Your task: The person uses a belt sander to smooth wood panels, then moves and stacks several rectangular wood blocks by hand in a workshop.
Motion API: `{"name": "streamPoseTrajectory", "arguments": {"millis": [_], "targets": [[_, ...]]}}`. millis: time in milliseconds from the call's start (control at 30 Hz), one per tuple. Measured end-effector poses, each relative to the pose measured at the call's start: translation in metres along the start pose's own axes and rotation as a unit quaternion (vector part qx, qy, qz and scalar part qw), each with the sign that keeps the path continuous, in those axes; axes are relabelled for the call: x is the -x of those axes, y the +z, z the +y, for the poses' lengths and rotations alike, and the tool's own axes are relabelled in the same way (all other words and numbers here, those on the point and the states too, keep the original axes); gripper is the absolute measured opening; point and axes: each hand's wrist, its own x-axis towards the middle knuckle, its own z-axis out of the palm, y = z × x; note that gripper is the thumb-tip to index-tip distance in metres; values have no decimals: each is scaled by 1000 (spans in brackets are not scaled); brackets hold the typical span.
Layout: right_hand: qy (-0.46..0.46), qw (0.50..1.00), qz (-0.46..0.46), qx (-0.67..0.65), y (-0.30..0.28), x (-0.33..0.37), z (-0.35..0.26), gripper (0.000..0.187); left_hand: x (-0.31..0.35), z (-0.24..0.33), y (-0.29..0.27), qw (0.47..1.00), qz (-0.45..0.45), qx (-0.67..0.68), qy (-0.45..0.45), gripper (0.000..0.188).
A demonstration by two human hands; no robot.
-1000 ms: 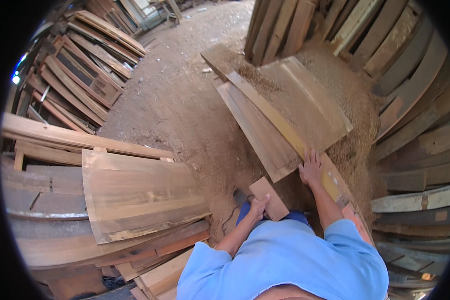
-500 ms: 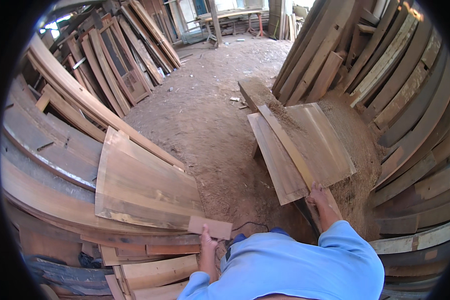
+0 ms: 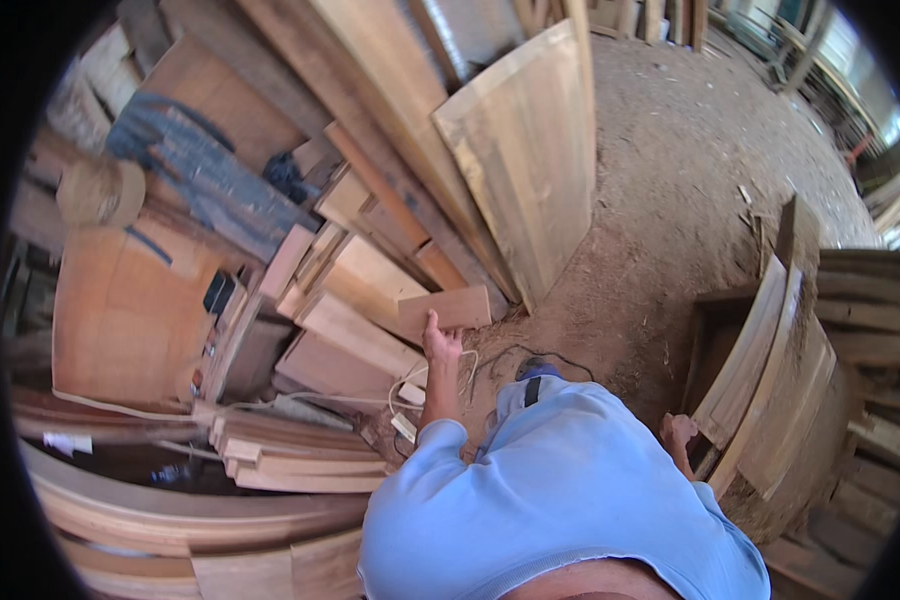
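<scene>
In my left hand (image 3: 442, 340) is a short, flat wooden board (image 3: 470, 307), thumb on its near face and fingers behind it. It is held over the foot of the leaning boards. My right hand (image 3: 679, 430), fingers curled, is by the near corner of a wooden panel (image 3: 735, 365) on a bench. Whether it grips anything there I cannot make out. A long narrow wooden strip (image 3: 767, 385) lies lengthwise across the panel, with sawdust around it.
Wide planks and a panel (image 3: 530, 150) lean on the left. Below them are stacked offcuts (image 3: 360, 325) and a pale cord (image 3: 320, 397). A dark cable (image 3: 560, 358) lies by my foot. Dark cloth (image 3: 210, 170) and a cap (image 3: 100, 193) rest at far left. Sawdust covers the floor (image 3: 660, 220).
My view has swung left, bringing the leaning planks and offcuts to the middle. The short board stays in my left hand. My right hand has come off the strip's end to the panel's corner.
</scene>
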Motion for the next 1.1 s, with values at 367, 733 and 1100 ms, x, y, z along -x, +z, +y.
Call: {"name": "streamPoseTrajectory", "arguments": {"millis": [367, 733, 1100], "targets": [[-118, 916, -204, -325, -39, 8, -76, 24, -68, 204, -36, 977, 106, 108, 151, 56], [-189, 923, -136, -307, 7, 12, -109, 24, -151, 179, -34, 994, 29, -103, 5, 44], [84, 945, -79, -307, -20, 84, -21, 37, -61, -141, -5, 521, -415, -717, -206, 24]]}}
